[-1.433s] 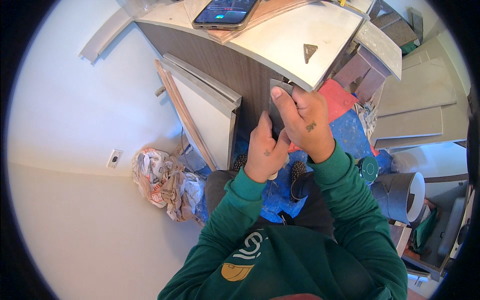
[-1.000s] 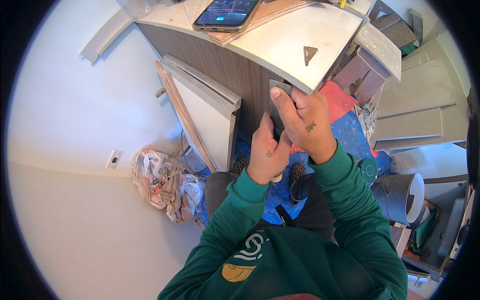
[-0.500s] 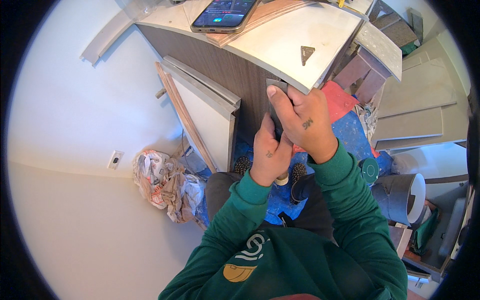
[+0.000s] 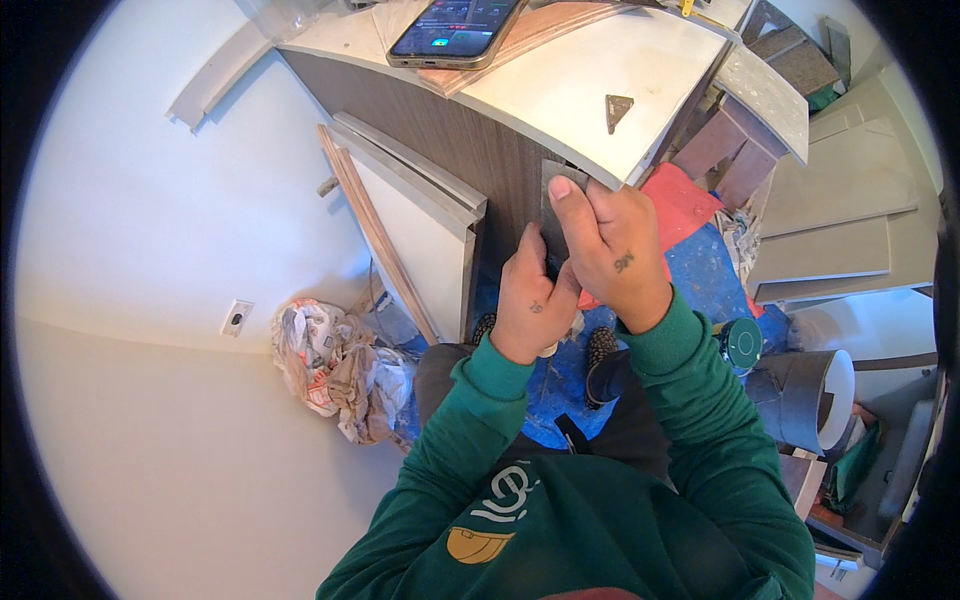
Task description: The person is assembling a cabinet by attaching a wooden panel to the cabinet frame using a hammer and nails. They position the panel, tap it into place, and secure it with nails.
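My right hand closes round a thin dark grey flat strip, its thumb pressed on the strip's upper end. Lower down, my left hand grips the same strip between thumb and fingers. What kind of piece it is I cannot tell, and much of it is hidden by my hands. They are just below the front corner of a cabinet with a pale top and a dark wood-grain side. On that top lie a small brown triangular piece and a phone with its screen lit.
White panels and wooden strips lean at the left, above crumpled plastic bags. Blue sheeting covers the floor under my feet. To the right stand a bucket, a green-lidded can and a small wooden stool.
The whole view has shifted slightly to the right and down. Both hands keep hold of the strip, and my left hand sits slightly further left against the cabinet.
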Tool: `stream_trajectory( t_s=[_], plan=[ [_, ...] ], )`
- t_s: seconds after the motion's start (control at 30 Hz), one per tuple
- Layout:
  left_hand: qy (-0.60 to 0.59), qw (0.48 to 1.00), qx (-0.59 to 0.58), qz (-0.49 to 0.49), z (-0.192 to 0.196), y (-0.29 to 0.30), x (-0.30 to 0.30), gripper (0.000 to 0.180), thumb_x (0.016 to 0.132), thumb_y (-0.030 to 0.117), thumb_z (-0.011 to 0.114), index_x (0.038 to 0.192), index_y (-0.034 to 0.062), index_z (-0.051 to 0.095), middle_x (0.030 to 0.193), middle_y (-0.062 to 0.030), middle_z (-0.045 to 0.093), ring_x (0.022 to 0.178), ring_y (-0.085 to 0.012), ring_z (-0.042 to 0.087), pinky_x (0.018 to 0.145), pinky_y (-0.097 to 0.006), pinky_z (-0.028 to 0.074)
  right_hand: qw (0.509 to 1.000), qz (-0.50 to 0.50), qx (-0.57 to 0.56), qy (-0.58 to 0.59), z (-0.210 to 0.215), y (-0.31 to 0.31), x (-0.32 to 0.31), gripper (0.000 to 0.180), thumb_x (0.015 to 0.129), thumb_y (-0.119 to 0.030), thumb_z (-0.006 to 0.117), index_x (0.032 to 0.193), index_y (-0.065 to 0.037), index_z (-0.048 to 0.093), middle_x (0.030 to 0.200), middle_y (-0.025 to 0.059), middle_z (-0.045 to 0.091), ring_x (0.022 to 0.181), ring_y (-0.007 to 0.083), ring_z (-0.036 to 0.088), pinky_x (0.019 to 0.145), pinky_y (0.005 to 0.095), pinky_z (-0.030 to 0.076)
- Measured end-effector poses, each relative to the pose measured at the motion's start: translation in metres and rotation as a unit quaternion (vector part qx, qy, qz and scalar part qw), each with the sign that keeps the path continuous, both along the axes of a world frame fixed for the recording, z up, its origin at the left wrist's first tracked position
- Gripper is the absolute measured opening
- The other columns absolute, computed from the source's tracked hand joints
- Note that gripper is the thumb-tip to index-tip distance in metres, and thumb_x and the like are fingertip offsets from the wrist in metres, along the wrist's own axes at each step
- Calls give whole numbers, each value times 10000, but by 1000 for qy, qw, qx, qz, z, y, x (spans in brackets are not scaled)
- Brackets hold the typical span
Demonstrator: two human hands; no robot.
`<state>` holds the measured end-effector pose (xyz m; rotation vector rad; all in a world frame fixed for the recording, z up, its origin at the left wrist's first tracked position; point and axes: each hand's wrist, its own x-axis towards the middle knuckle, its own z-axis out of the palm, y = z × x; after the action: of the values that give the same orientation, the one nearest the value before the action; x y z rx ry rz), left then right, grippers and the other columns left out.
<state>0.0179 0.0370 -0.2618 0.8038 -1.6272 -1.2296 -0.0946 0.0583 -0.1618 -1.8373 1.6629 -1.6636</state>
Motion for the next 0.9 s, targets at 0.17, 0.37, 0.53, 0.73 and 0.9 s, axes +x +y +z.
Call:
stream_trajectory(
  t_s=[0.17, 0.37, 0.53, 0.73, 0.9],
  plan=[
    [16, 1000, -12, -1, -2, 1, -2, 484, 897, 124, 696, 1204, -189, 488, 842, -305, 647, 788, -452, 697, 659, -447, 530, 999, -7, -29, 30, -1, -4, 0, 239, 976, -152, 617, 836, 38, 655, 800, 262, 649, 755, 464, 638, 673, 492, 516],
    [47, 998, 28, -12, 8, 4, -5, 367, 912, 112, 683, 1123, -132, 505, 824, -281, 649, 757, -426, 699, 626, -430, 511, 998, -18, 3, 57, 3, -3, 0, 277, 983, -178, 606, 814, 38, 647, 757, 256, 639, 735, 465, 640, 667, 497, 522],
    [47, 999, 25, -11, 6, 4, -6, 365, 920, 117, 681, 1131, -127, 510, 823, -275, 652, 754, -411, 701, 624, -424, 509, 998, -20, -3, 63, 6, -5, 1, 292, 984, -183, 600, 797, 38, 645, 742, 251, 636, 712, 460, 639, 648, 498, 521],
    [53, 998, 41, 3, 13, 9, -6, 309, 925, 118, 677, 1086, -96, 523, 833, -257, 669, 763, -374, 711, 639, -416, 517, 998, -23, 2, 56, 9, -2, 4, 287, 979, -182, 600, 798, 34, 655, 731, 245, 641, 695, 453, 641, 639, 497, 522],
    [82, 996, 31, 9, 15, 9, -9, 281, 920, 123, 686, 1039, -69, 519, 816, -252, 659, 753, -376, 703, 633, -421, 514, 999, -19, 3, 32, 11, 0, 6, 280, 981, -196, 600, 838, 33, 674, 736, 256, 641, 681, 454, 642, 624, 485, 516]
  ],
)
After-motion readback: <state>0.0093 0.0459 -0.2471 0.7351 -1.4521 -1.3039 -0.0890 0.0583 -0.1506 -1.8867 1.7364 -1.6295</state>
